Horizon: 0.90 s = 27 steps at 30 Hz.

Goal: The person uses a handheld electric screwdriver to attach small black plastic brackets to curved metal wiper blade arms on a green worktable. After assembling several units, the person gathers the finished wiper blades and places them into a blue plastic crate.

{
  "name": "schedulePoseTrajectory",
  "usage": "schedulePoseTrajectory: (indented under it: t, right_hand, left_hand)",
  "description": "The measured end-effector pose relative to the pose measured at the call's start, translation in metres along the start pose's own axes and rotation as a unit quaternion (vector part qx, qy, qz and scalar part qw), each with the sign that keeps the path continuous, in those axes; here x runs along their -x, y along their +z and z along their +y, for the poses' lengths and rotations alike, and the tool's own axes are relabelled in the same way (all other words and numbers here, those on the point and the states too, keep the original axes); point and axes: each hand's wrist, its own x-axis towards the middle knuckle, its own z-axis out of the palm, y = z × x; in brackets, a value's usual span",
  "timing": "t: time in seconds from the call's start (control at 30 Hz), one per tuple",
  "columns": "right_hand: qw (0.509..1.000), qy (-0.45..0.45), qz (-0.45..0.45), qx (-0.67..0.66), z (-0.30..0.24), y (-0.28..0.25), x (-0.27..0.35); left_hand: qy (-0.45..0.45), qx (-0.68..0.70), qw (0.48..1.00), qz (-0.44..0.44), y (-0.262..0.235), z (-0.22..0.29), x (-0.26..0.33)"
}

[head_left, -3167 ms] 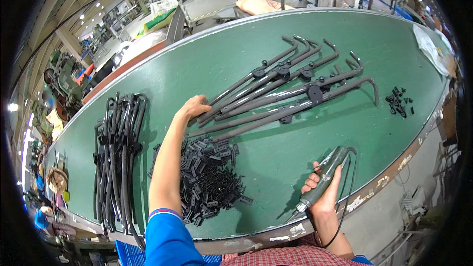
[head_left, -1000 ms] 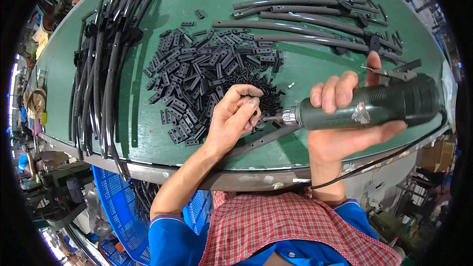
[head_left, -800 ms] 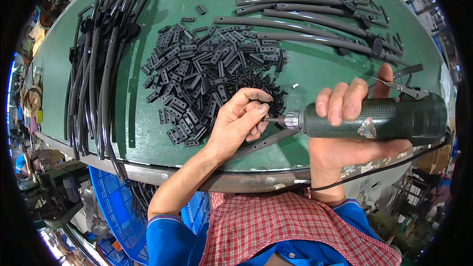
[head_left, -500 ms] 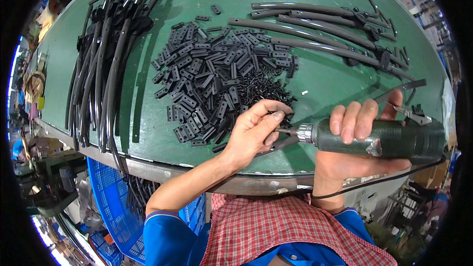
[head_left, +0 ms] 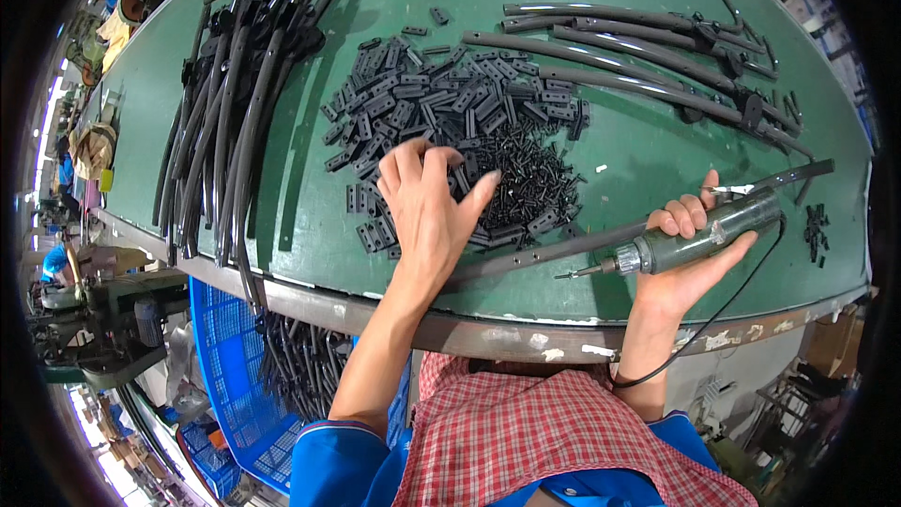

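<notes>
Small black plastic clips (head_left: 450, 113) are lying heaped at the middle of the green bench (head_left: 638, 160), right of a bundle of long curved black rods (head_left: 225, 122). Left hand (head_left: 427, 202) is hovering over the heap, fingers spread, apparently grasping nothing. Further right, a long black strip (head_left: 563, 249) is lying along the bench's near edge. Right hand (head_left: 690, 253) is clenching a dark green electric screwdriver (head_left: 704, 230), its bit pointing left. More rods (head_left: 657, 56) are lying at the far right.
</notes>
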Motion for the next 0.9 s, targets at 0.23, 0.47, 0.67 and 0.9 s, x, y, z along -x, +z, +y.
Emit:
schedulePoseTrajectory:
  t: [0.23,0.47,0.67,0.9]
  right_hand:
    - [0.999,0.022,0.043,0.001,-0.009,-0.010,0.009]
    - [0.999,0.030,0.019,-0.013,-0.015,-0.007,0.012]
    - [0.999,0.039,0.000,0.013,-0.009,0.009,0.018]
    - [0.964,-0.075,-0.216,0.137,0.010,0.039,0.028]
  left_hand:
    - [0.032,-0.009,0.999,0.024,0.011,-0.002,0.000]
    - [0.201,0.195,0.956,-0.085,-0.027,0.003,0.041]
    - [0.217,0.203,0.943,-0.152,-0.017,0.007,0.053]
    - [0.210,0.165,0.950,-0.161,-0.015,0.016,0.052]
